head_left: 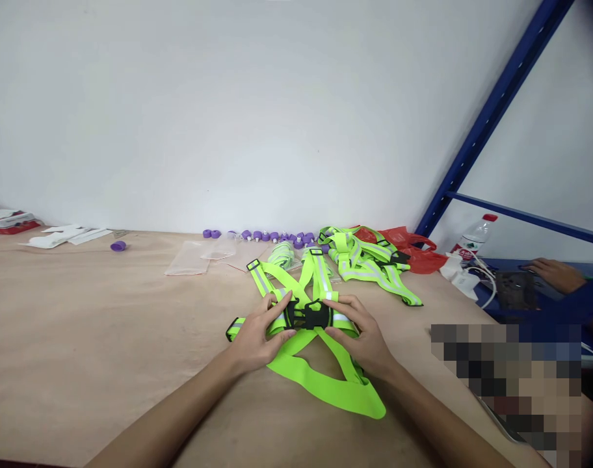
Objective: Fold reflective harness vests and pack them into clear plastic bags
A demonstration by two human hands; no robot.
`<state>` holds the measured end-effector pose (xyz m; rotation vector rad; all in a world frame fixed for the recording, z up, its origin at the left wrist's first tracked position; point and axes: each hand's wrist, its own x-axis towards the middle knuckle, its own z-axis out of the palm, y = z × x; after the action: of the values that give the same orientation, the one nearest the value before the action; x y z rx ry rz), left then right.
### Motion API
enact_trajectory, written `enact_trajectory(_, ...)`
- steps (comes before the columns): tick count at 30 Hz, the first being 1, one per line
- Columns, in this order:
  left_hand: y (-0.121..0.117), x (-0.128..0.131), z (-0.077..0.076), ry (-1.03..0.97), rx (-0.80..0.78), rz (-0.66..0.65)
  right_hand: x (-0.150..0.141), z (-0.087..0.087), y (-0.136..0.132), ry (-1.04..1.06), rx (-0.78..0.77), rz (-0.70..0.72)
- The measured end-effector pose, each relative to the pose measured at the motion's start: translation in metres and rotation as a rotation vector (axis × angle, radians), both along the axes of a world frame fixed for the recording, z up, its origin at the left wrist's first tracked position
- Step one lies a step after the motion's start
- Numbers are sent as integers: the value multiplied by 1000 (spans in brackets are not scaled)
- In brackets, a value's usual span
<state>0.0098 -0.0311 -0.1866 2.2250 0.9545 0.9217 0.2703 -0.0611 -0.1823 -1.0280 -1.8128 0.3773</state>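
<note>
A neon-yellow reflective harness [306,377] with silver stripes and black strap adjusters lies spread on the table in front of me. Across its middle sits a black side-release buckle [318,315], its two halves lined up and partly joined, with prongs showing between them. My left hand [263,328] pinches the left half and its webbing between thumb and fingers. The right half is gripped the same way by my right hand [357,331]. Straps cross in an X above and below the buckle.
Behind lie a second tangled harness [369,257], a red plastic bag [413,250], purple caps [274,237] and clear bags [186,259]. White papers [65,236] are at left. At right are a bottle [476,235], a blue frame [491,117] and another person's hand [554,274].
</note>
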Motion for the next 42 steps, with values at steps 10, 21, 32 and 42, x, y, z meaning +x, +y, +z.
enact_trajectory(10,-4,2,3,-6,65,-3,-6,-3,-1,0,46,19)
enact_trajectory(21,-5,-1,3,-115,-56,48,-7,-5,-3,84,-49,-12)
enact_trajectory(32,0,4,6,-87,-124,57,-9,-14,3,160,-129,-35)
enact_trajectory(42,12,-13,12,240,-122,-42,-2,-2,1,-7,-185,18)
